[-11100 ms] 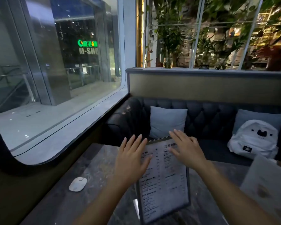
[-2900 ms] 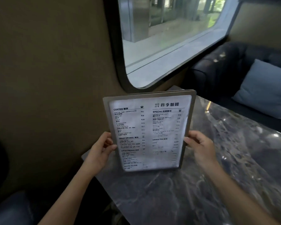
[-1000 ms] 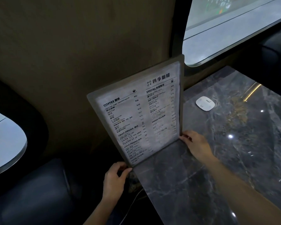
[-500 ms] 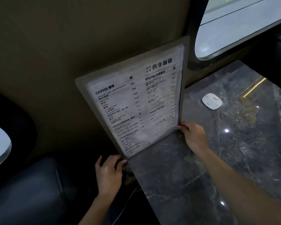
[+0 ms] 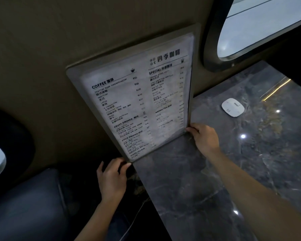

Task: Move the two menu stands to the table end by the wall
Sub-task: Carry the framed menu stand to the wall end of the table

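One menu stand [image 5: 139,100], a grey-framed sheet printed with coffee and drink lists, stands upright on the dark marble table [image 5: 215,171] at the end against the brown wall [image 5: 59,40]. My left hand [image 5: 112,178] grips its lower left corner just off the table's corner. My right hand [image 5: 204,137] holds the lower right corner, resting on the tabletop. The second menu stand is out of view.
A small white oval device [image 5: 232,107] lies on the table right of the menu. A rounded window [image 5: 261,26] opens in the wall above it. A dark padded seat [image 5: 28,202] sits below left, with a thin cable [image 5: 134,221] hanging by the table edge.
The menu stand has shifted slightly closer to the wall and stands a little more upright. Both hands have stayed on its lower corners.
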